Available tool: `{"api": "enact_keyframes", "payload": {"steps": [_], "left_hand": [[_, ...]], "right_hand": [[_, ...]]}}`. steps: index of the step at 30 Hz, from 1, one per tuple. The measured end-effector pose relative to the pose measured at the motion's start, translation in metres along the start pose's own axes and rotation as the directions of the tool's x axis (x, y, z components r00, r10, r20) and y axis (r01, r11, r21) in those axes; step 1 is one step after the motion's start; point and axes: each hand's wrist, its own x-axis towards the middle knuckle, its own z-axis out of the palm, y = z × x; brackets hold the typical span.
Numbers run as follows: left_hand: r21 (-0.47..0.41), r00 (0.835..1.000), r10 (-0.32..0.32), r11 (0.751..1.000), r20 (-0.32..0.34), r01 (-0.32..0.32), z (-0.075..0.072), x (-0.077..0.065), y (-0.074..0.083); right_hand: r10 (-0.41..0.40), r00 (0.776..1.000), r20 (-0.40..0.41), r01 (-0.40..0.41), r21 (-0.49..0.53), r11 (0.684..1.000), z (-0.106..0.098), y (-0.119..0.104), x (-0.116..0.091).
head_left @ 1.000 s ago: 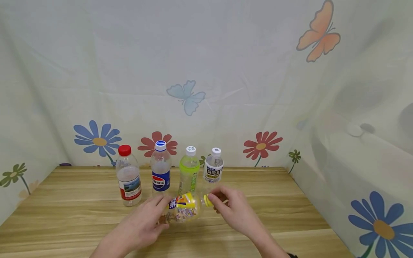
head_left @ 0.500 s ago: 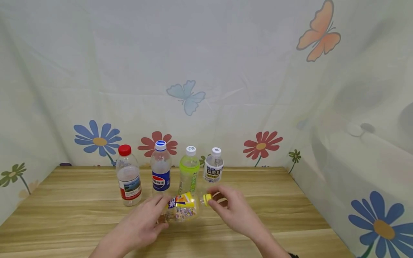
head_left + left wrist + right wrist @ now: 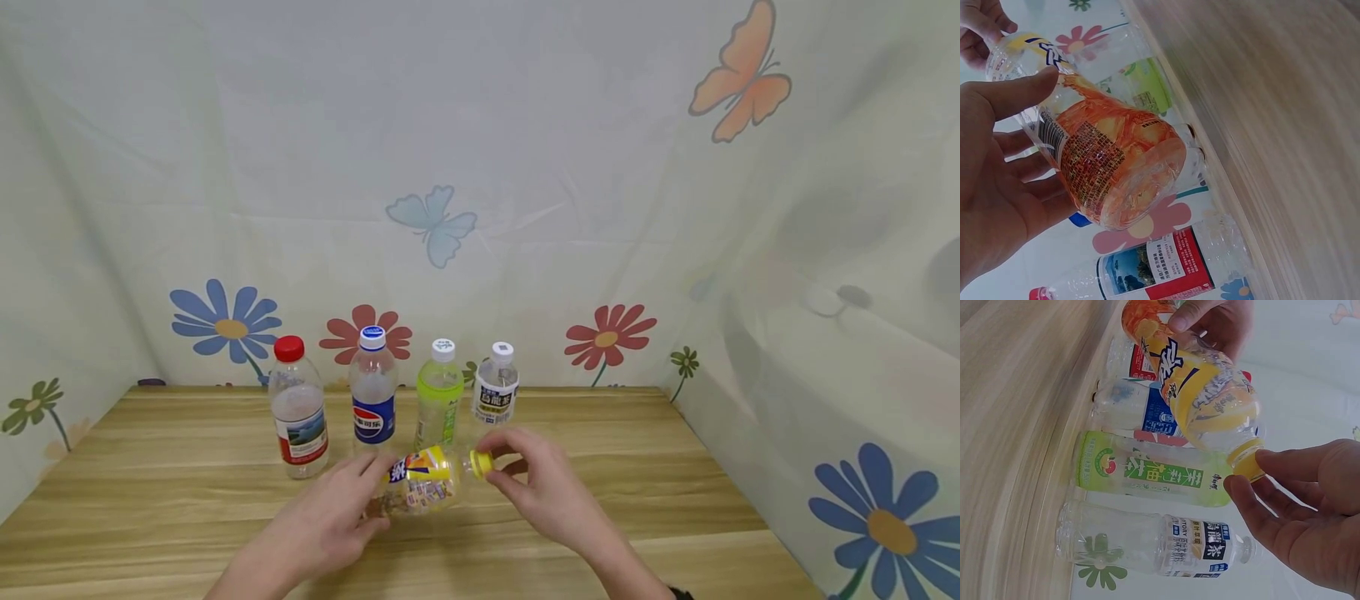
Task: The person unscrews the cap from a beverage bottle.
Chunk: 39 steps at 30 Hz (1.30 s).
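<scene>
Over the counter [image 3: 637, 467], the left hand [image 3: 330, 508] grips a tilted yellow-labelled tea bottle [image 3: 423, 482], right hand [image 3: 536, 479] pinching its yellow cap [image 3: 482, 464], thin plastic probably light, squashy, best held gently mid-body

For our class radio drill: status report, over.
Left hand grips yellow-labelled bottle, held sideways. Right hand pinches its yellow cap. Four upright bottles behind, apparently not blocking.

I count one red-capped bottle [image 3: 298, 429], one blue-labelled bottle [image 3: 373, 418], one green bottle [image 3: 439, 404], one white-labelled bottle [image 3: 495, 400] and one yellow-labelled bottle [image 3: 426, 477]: five bottles, with one yellow cap [image 3: 481, 463] and four other caps [image 3: 502, 352]. I see one left hand [image 3: 339, 512], one right hand [image 3: 542, 487], one table [image 3: 622, 442], two printed butterflies [image 3: 446, 242], two large red flowers [image 3: 606, 338] and two large blue flowers [image 3: 891, 533].
</scene>
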Motion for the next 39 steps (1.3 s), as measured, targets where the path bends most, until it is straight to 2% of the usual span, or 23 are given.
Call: {"api": "enact_keyframes", "payload": {"steps": [13,25,39], "left_hand": [[-0.018,1.0,-0.005,1.0,0.009,0.006,-0.0006,0.0006,0.0],[0.004,1.0,-0.003,1.0,0.014,0.003,-0.0012,0.0004,0.0002],[0.002,1.0,-0.005,1.0,0.017,0.005,-0.0001,0.0005,0.0001]], "right_hand": [[-0.014,0.999,-0.037,0.015,0.033,0.999,0.0014,0.0021,0.0001],[0.123,0.992,-0.031,-0.122,0.006,0.992,-0.0019,0.0002,-0.0004],[0.083,0.997,-0.002,-0.083,0.054,0.995,-0.0005,0.0025,0.0009]]}}
